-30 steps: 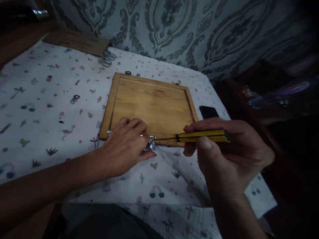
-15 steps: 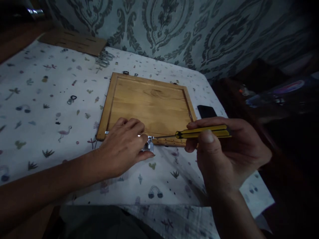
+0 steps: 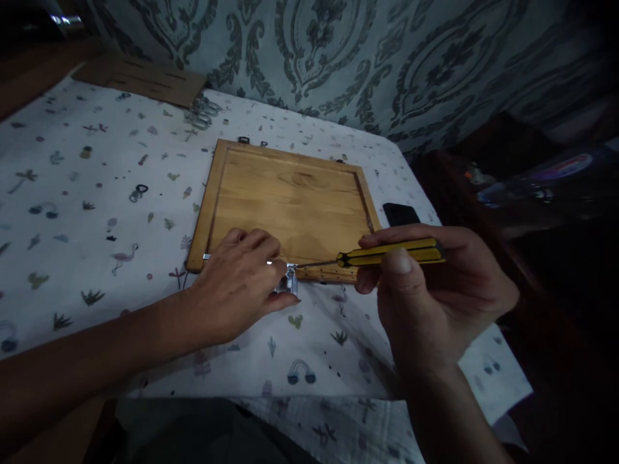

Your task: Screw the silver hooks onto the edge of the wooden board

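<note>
A framed wooden panel (image 3: pixel 290 212) lies flat, small dark holes dotting the right part of its front edge. My left hand (image 3: pixel 236 283) is closed over that edge, thumb and fingers on a shiny metal hinge (image 3: pixel 291 283) that juts out past the wood. Most of the hinge is hidden under the hand; a bright bit of metal shows left of it. In my right hand (image 3: pixel 435 296) is a yellow-and-black screwdriver (image 3: pixel 391 253), held nearly level between thumb and fingers. Its thin shaft points left, with the tip at the hinge.
Beneath everything is a patterned white tablecloth (image 3: pixel 159 367). A dark flat object (image 3: pixel 400 214) lies right of the panel. Toward the back left are a cardboard piece (image 3: pixel 145 80) and some small metal rings (image 3: pixel 200 115). A patterned wall (image 3: pixel 319 58) rises behind; a plastic bottle (image 3: pixel 536 180) lies at right.
My right hand and the screwdriver have shifted slightly left and up, and the handle has turned a little. The left hand and the panel stay where they were.
</note>
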A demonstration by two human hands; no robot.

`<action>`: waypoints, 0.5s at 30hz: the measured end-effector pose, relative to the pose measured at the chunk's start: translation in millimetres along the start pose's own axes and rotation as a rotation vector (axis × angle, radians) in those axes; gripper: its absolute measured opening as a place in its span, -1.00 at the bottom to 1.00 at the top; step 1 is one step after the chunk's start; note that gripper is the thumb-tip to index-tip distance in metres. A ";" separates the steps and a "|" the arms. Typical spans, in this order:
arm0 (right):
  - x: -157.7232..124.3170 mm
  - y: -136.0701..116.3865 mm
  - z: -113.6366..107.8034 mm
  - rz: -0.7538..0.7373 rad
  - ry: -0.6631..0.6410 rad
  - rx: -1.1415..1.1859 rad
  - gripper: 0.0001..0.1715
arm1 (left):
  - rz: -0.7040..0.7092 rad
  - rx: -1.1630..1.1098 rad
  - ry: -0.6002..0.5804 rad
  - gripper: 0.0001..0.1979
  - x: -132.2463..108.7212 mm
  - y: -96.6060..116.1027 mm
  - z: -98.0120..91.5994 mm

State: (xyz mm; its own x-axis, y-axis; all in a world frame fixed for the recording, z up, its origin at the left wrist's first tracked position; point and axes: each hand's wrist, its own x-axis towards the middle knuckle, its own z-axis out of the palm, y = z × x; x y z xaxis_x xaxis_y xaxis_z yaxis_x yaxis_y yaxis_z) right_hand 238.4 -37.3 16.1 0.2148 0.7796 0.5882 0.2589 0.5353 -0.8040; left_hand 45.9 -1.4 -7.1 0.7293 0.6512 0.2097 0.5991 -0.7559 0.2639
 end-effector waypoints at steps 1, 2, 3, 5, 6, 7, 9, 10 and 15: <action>-0.1 -0.1 0.4 0.003 -0.003 -0.004 -0.89 | -0.001 0.004 0.001 -0.66 0.0 0.1 0.0; -0.2 -0.5 0.9 0.009 -0.005 -0.011 -0.88 | -0.002 0.008 0.002 -0.66 0.0 0.2 0.0; -0.2 -1.1 1.4 0.015 -0.009 -0.022 -0.88 | -0.002 0.010 0.003 -0.66 0.0 0.3 0.1; -0.2 -2.7 2.4 0.024 -0.013 -0.055 -0.88 | -0.003 0.012 0.005 -0.66 0.3 0.7 0.3; 0.0 -3.6 2.8 0.026 -0.019 -0.071 -0.88 | -0.004 0.013 0.006 -0.67 0.5 0.9 0.3; 0.3 -4.4 3.2 0.025 -0.024 -0.082 -0.88 | -0.006 0.015 0.006 -0.66 0.7 1.1 0.2; 1.5 -5.6 3.7 0.021 -0.038 -0.084 -0.87 | -0.014 0.018 -0.002 -0.66 1.3 1.7 -0.5; 2.2 -5.9 3.9 0.020 -0.049 -0.073 -0.86 | -0.019 0.018 -0.013 -0.66 1.6 1.9 -1.0; 6.7 -5.2 2.9 0.048 -0.102 0.017 -0.81 | -0.021 0.018 -0.051 -0.64 2.1 2.2 -2.7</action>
State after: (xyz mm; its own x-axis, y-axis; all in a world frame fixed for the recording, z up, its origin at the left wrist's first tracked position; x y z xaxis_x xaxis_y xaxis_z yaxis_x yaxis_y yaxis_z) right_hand 235.7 -33.9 23.9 0.1289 0.8330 0.5381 0.2350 0.5015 -0.8326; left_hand 47.8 -1.5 -3.5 0.7324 0.6627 0.1563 0.6196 -0.7438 0.2506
